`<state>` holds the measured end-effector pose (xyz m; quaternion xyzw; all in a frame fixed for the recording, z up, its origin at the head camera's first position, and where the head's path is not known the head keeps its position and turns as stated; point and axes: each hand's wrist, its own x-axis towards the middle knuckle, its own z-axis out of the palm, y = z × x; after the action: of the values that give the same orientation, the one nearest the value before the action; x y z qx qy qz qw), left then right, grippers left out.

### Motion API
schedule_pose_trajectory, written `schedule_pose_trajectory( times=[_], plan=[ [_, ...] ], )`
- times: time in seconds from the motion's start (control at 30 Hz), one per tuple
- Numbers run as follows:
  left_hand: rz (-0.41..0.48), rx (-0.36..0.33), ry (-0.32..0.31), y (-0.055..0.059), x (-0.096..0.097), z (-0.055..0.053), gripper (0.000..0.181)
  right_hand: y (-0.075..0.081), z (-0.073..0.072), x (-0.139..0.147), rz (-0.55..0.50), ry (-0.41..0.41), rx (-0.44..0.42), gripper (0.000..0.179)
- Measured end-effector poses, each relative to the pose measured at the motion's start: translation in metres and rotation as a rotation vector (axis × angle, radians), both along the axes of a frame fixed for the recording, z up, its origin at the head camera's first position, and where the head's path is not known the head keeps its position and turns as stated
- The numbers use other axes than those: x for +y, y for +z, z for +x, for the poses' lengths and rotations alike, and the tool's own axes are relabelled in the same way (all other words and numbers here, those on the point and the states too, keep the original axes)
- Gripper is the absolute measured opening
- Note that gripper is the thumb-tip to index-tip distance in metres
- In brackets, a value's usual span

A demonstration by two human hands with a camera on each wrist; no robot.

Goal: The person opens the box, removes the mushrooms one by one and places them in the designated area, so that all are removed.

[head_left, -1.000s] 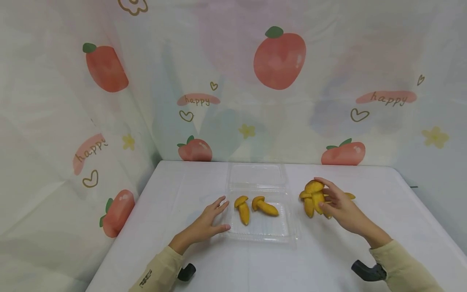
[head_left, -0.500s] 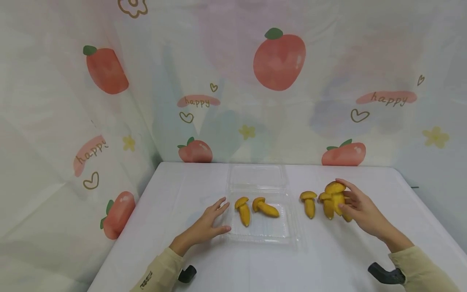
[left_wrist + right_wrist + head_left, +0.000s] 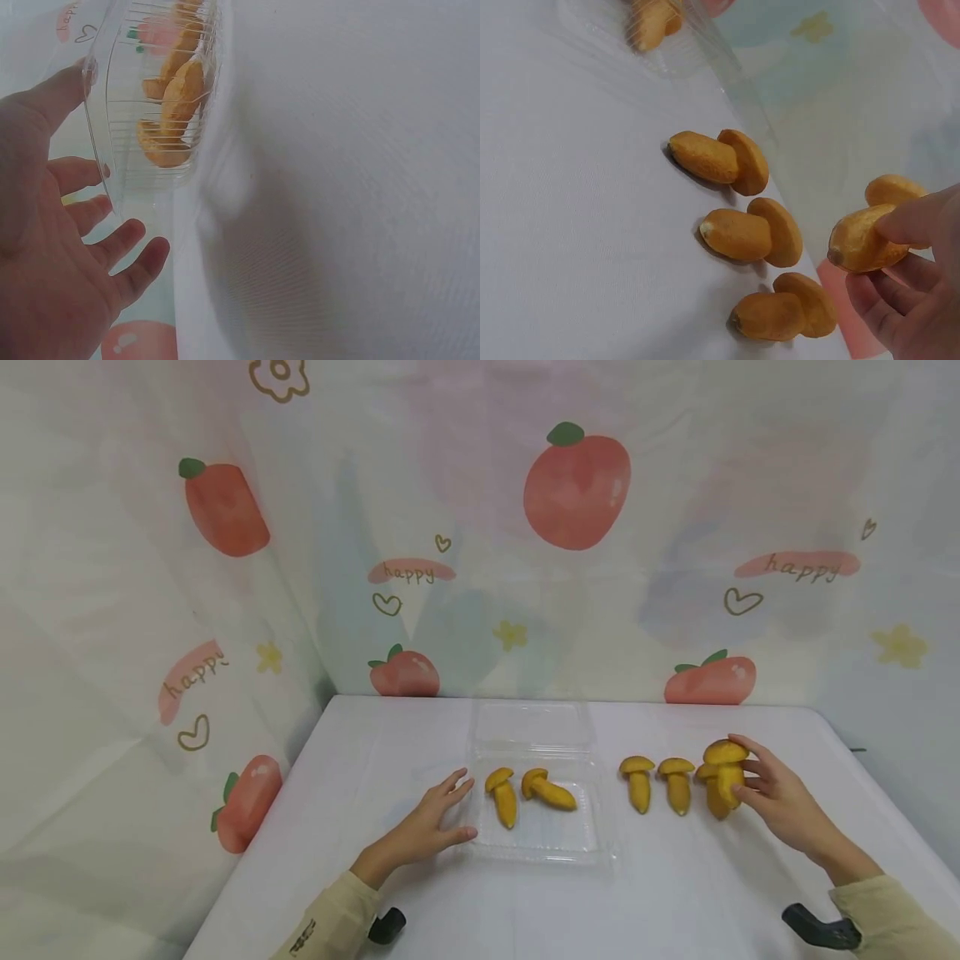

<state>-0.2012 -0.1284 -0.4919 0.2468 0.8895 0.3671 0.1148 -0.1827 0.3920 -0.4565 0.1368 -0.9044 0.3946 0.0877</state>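
Note:
My right hand (image 3: 783,802) pinches a yellow toy-like mushroom (image 3: 864,238) between thumb and fingers, raised off the table in the right wrist view. In the head view it overlaps the rightmost of three mushrooms lying in a row: one at the left (image 3: 639,787), a middle one (image 3: 678,789) and the right one (image 3: 769,315). My left hand (image 3: 427,827) is spread at the left side of a clear plastic clamshell box (image 3: 536,855), thumb and fingertips right at its rim. Inside the box lie two more mushrooms, one upright in view (image 3: 504,802) and one slanting (image 3: 553,793).
The box's transparent lid (image 3: 532,724) is folded back toward the rear edge of the white table (image 3: 510,910). A printed curtain (image 3: 465,627) stands behind the table and along its left. Dark curved pieces (image 3: 817,928) stick out at both sleeves.
My right hand has moved rightward with the held mushroom, passing over the row and uncovering the left and middle mushrooms. The left hand and the box have stayed in place.

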Motion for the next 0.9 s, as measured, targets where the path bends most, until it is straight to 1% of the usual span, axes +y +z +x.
schedule_pose_trajectory(
  times=[0.1,0.2,0.43,0.67,0.9],
  plan=[
    [-0.003,-0.003,0.0,-0.002,0.0,-0.001,0.077,-0.004,-0.001,0.005,0.006,-0.019,0.009,0.075],
    [-0.004,0.004,-0.003,-0.003,0.0,-0.001,0.077,-0.008,-0.002,0.009,0.019,-0.049,-0.004,0.074],
    [-0.01,0.007,-0.001,-0.002,-0.001,-0.001,0.078,-0.014,-0.006,0.016,0.032,-0.108,-0.083,0.072],
    [-0.016,0.0,0.008,0.0,0.0,0.0,0.076,-0.02,-0.008,0.027,0.079,-0.168,-0.128,0.072],
    [-0.023,0.003,0.006,0.0,0.0,0.0,0.077,-0.025,-0.01,0.043,0.077,-0.2,-0.178,0.07]
  ],
)
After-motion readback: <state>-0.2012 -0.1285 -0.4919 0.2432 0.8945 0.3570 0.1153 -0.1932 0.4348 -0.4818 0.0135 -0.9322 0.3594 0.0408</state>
